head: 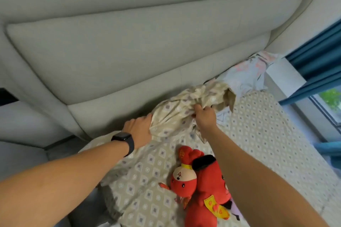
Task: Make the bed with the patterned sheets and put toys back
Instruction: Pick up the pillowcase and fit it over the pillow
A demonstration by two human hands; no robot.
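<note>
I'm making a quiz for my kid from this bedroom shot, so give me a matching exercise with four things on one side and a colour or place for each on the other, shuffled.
Things:
1. plush toys
2. curtain
3. wristwatch
4. bunched patterned cloth

Descriptions:
A. teal, at the right by the window
B. gripped by the left hand and the right hand, near the headboard
C. black, on the left wrist
D. red, lying on the patterned sheet

Pairs: 1-D, 2-A, 3-C, 4-B
</note>
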